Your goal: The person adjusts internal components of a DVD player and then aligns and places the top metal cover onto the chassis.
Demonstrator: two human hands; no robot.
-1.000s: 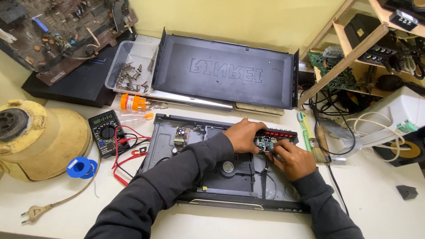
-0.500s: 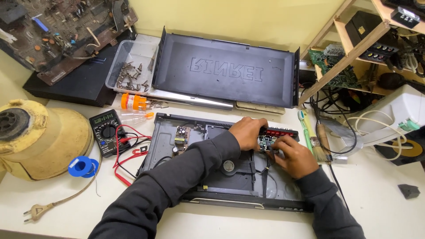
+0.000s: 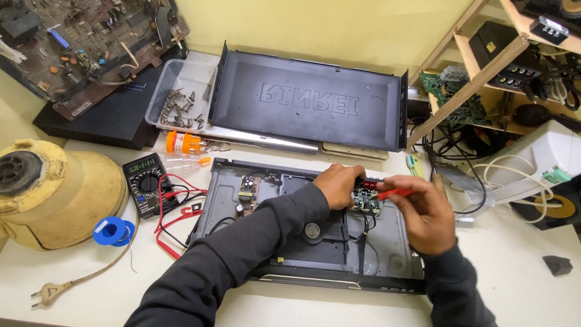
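White workbench (image 3: 532, 284) spreads under everything, set against a yellow wall, with wooden shelves (image 3: 484, 66) of parts at my right. Across the back leans the removed dark metal cover (image 3: 308, 103). Before me lies the opened disc player chassis (image 3: 242, 200), its tray mechanism in the middle. A yellowed appliance housing (image 3: 54, 194) sits far left, a black multimeter (image 3: 145, 181) with red leads beside it, a clear tray of screws (image 3: 181, 97) behind. My left hand (image 3: 340, 184) reaches across and rests curled on the small green circuit board (image 3: 367, 201) at the chassis's rear right corner. My right hand (image 3: 423, 215) pinches a red-handled screwdriver (image 3: 390, 194), its tip pointing at that board.
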